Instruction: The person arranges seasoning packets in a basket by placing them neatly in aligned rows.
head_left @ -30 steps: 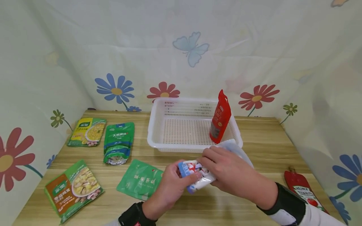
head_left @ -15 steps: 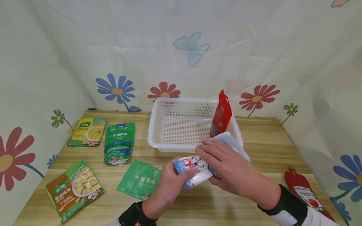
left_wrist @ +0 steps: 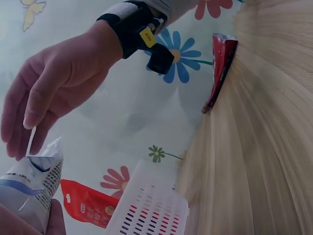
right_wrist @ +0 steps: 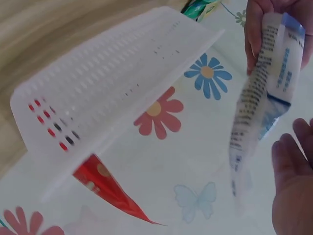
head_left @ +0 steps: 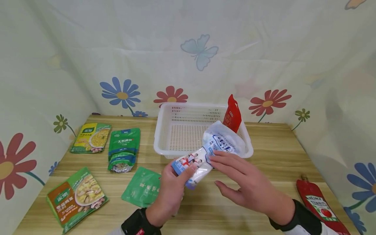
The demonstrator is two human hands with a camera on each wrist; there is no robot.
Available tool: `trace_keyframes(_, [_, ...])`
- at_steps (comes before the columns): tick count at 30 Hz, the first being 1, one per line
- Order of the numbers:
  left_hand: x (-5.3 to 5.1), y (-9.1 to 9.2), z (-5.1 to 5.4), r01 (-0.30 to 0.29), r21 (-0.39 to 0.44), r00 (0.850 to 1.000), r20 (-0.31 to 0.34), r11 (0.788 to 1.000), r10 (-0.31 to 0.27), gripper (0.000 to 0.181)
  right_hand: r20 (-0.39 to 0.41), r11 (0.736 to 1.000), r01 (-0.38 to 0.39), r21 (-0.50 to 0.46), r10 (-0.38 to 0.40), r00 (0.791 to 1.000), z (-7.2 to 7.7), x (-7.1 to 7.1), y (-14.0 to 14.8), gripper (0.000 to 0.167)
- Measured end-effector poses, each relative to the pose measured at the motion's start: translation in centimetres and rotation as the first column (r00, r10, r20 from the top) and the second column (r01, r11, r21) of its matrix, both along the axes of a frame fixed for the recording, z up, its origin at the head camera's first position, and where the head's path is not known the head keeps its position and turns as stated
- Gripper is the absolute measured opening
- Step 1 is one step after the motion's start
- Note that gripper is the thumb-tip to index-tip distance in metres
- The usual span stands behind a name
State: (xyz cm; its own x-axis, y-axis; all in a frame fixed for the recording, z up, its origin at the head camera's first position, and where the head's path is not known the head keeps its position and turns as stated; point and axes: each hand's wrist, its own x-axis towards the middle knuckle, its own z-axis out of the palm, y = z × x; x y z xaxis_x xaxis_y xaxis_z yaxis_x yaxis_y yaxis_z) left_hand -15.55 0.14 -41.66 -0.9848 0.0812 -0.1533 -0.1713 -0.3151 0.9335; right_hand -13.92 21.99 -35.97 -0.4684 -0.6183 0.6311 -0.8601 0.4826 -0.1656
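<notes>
My left hand [head_left: 168,192] grips the lower end of a white and blue plastic pouch [head_left: 221,143], its thumb across the printed front. The pouch slants up and away, its wide top over the near right rim of a white basket [head_left: 168,152]. My right hand [head_left: 246,184] is beside the pouch, fingers extended and thumb apart. Its fingertips overlap the pouch's edge in the head view; whether they touch I cannot tell. The right wrist view has the right hand [right_wrist: 296,191] below the pouch [right_wrist: 254,93]. A red pouch [head_left: 232,116] stands upright in the basket, partly hidden.
Left on the wooden table lie a yellow-green packet [head_left: 91,137], a green salt pouch [head_left: 124,148], a brown-green packet [head_left: 77,199] and a plain green pouch [head_left: 142,187]. A red Heinz ketchup pouch [head_left: 320,205] lies at the right. Flowered cloth [head_left: 199,75] surrounds the table.
The white and blue pouch has swung up and left, showing more of its front and covering the red pouch's lower part. My right hand has come off its grip, fingers straightened, and moved lower.
</notes>
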Motion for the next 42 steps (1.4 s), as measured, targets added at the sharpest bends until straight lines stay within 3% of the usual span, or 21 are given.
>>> trace_keyframes(3, [-0.1,0.0,0.1,-0.038,0.038,0.999,-0.007,0.999,0.038,0.039,-0.005,0.99,-0.04,-0.139,0.04,0.999,-1.0,0.0,0.1,0.037])
trace_keyframes(5, [-0.2,0.0,0.2,-0.061,0.084,0.998,-0.021,0.995,0.063,0.034,0.037,0.974,-0.023,-0.227,0.032,0.999,-1.7,0.1,0.1,0.026])
trace_keyframes(7, [-0.2,0.0,0.3,-0.075,0.128,0.996,-0.034,0.989,0.08,0.03,0.159,0.949,0.049,-0.311,0.002,0.987,-2.4,0.3,0.0,0.014])
trace_keyframes(9, [-0.2,0.0,0.4,-0.081,0.164,0.995,-0.047,0.983,0.089,0.027,0.337,0.907,0.153,-0.392,-0.013,0.941,-3.0,0.4,-0.3,0.013])
trace_keyframes(10, [-0.1,0.1,0.5,-0.082,0.176,0.995,-0.049,0.981,0.092,0.026,0.444,0.881,0.221,-0.418,-0.013,0.896,-3.2,0.4,-0.5,0.014])
trace_keyframes(11, [-0.1,0.1,0.5,-0.082,0.188,0.994,-0.051,0.979,0.093,0.026,0.55,0.855,0.288,-0.432,-0.004,0.835,-3.4,0.4,-0.7,0.015])
trace_keyframes(13, [0.0,0.2,0.6,-0.079,0.212,0.994,-0.054,0.974,0.093,0.026,0.724,0.803,0.392,-0.449,0.07,0.686,-3.6,0.2,-1.2,0.015])
trace_keyframes(16, [0.3,0.5,0.7,-0.074,0.239,0.994,-0.056,0.968,0.09,0.026,0.835,0.738,0.45,-0.502,0.28,0.473,-3.5,-0.3,-2.0,0.037])
trace_keyframes(17, [0.4,0.6,0.7,-0.07,0.251,0.994,-0.06,0.966,0.087,0.027,0.83,0.713,0.445,-0.542,0.369,0.418,-3.4,-0.5,-2.2,0.043])
trace_keyframes(19, [0.7,0.8,0.7,-0.059,0.256,0.995,-0.064,0.965,0.078,0.027,0.773,0.648,0.422,-0.634,0.536,0.339,-3.3,-0.7,-2.5,0.05])
trace_keyframes(21, [0.9,1.0,0.7,-0.05,0.258,0.995,-0.072,0.965,0.07,0.027,0.695,0.576,0.401,-0.713,0.656,0.293,-3.0,-0.8,-2.9,0.053])
trace_keyframes(23, [1.1,1.2,0.6,-0.041,0.258,0.995,-0.078,0.965,0.063,0.028,0.632,0.516,0.388,-0.764,0.719,0.288,-2.6,-0.9,-3.1,0.052])
trace_keyframes(26, [1.4,1.4,0.3,-0.03,0.25,0.993,-0.101,0.968,0.057,0.028,0.599,0.467,0.407,-0.785,0.74,0.306,-1.8,-1.1,-3.6,0.052])
trace_keyframes(29, [1.5,1.5,0.0,-0.019,0.241,0.99,-0.131,0.97,0.052,0.029,0.608,0.436,0.471,-0.767,0.728,0.316,-1.3,-1.2,-4.1,0.055])
trace_keyframes(33, [1.6,1.7,-0.2,-0.018,0.212,0.987,-0.15,0.977,0.051,0.03,0.66,0.416,0.577,-0.703,0.683,0.312,-1.0,-1.2,-4.3,0.058])
trace_keyframes(36, [1.7,1.7,-0.2,-0.026,0.181,0.988,-0.147,0.983,0.053,0.032,0.711,0.437,0.612,-0.658,0.628,0.316,-0.9,-1.3,-4.3,0.056])
trace_keyframes(42, [1.6,1.8,-0.4,-0.028,0.174,0.991,-0.126,0.984,0.05,0.031,0.778,0.515,0.598,-0.614,0.522,0.35,-0.7,-2.0,-4.0,0.05])
